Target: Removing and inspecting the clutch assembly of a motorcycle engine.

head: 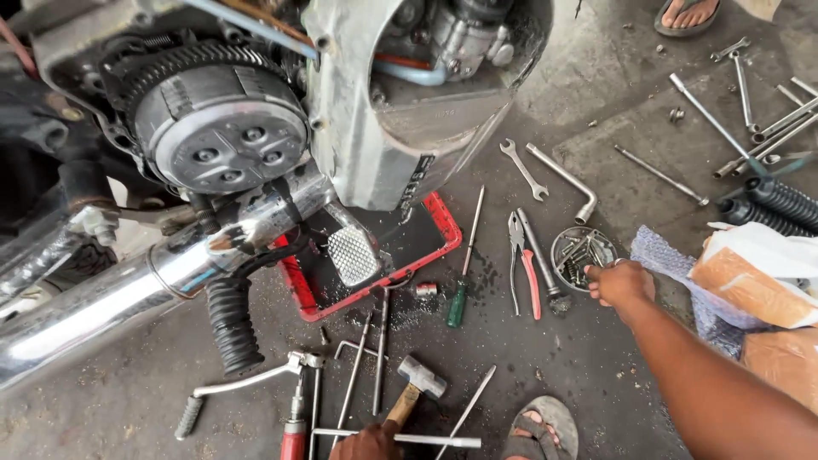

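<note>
My right hand [620,283] reaches to a small round metal dish [581,253] full of bolts and small parts, fingers closed at its rim; whether it pinches a part I cannot see. My left hand [368,444] is at the bottom edge, closed around the wooden handle of a hammer [417,381] lying on the floor. Ahead is an opened motorcycle engine with its round clutch [220,128] exposed. A chrome exhaust pipe [128,290] runs below it.
A red oil tray [443,223] sits under the engine. Pliers [521,260], a green-handled screwdriver [461,294], spanners [522,169], rods and socket wrenches [741,128] lie on the concrete floor. Bags and wrapped parts [750,281] are at right. Sandalled feet [538,430] are nearby.
</note>
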